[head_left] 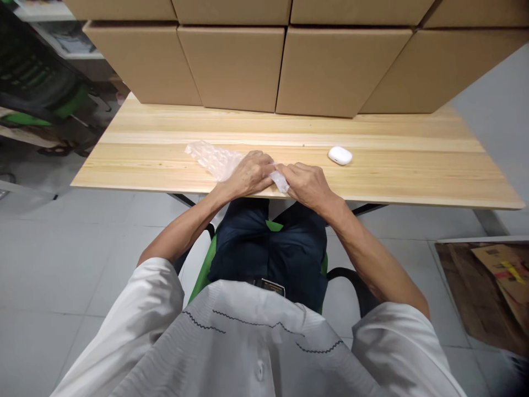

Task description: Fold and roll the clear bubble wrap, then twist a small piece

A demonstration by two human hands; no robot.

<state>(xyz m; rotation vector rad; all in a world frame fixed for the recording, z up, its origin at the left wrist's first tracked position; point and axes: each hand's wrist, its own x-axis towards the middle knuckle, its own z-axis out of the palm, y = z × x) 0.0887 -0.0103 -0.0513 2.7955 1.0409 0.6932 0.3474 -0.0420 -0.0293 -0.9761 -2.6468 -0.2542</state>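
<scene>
A strip of clear bubble wrap (212, 159) lies across the front part of the wooden table, one end stretching off to the left. My left hand (253, 172) is closed over its right part, pressing near the table's front edge. Close beside it, my right hand (306, 183) pinches the wrap's right end, with a loose flap showing between both hands. Whether anything sits inside the wrap under my fingers is hidden. To the right of my right hand, apart from it, rests a small white earbud case (340, 155).
Cardboard boxes (239, 69) stand stacked in rows along the back of the wooden table (413, 165). On the floor at right lies flattened cardboard (506, 275). A dark chair (37, 71) with green parts is at far left. I sit at the front edge.
</scene>
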